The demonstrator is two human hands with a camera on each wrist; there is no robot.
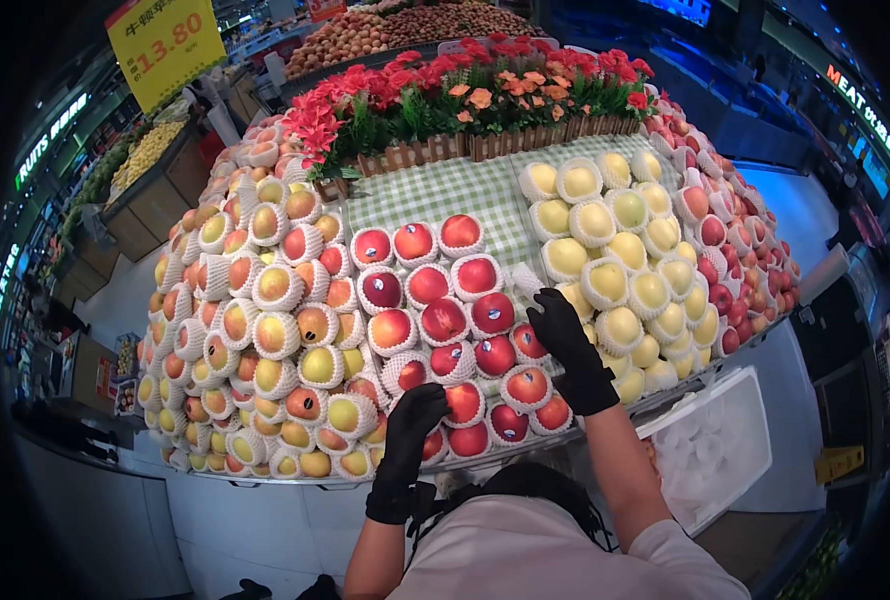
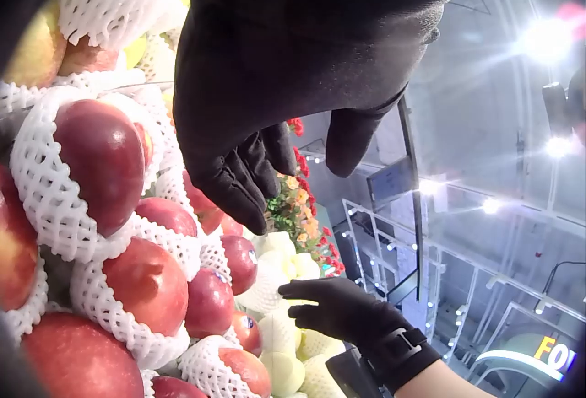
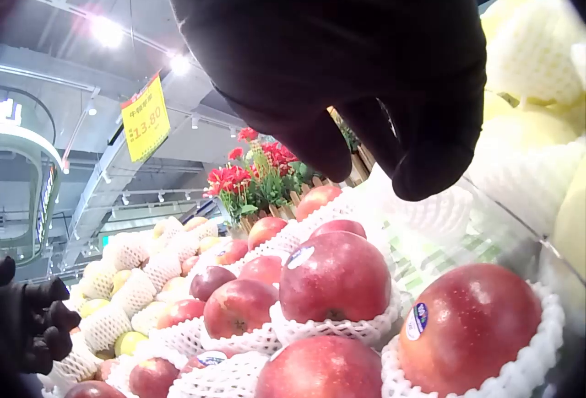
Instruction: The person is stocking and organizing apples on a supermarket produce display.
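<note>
Red apples (image 1: pixel 443 319) in white foam nets stand in rows on a green checked cloth (image 1: pixel 425 195). My black-gloved right hand (image 1: pixel 562 340) is over the right side of these rows, beside the yellow-green fruit. Its fingertips pinch a white foam net (image 1: pixel 528 280), which overlaps the cloth; the right wrist view shows this foam net (image 3: pixel 426 210) right at the fingertips. My gloved left hand (image 1: pixel 415 425) hangs over the front left of the red apples, fingers loosely bent and holding nothing. In the left wrist view, a netted dark red apple (image 2: pixel 101 165) lies beside it.
Netted yellow-red apples (image 1: pixel 275 285) are heaped on the left, yellow-green fruit (image 1: pixel 625 250) on the right. Red and orange flowers (image 1: pixel 475 85) behind a small wooden fence (image 1: pixel 415 152) line the back. A white bin (image 1: pixel 715 440) with foam nets stands below at right.
</note>
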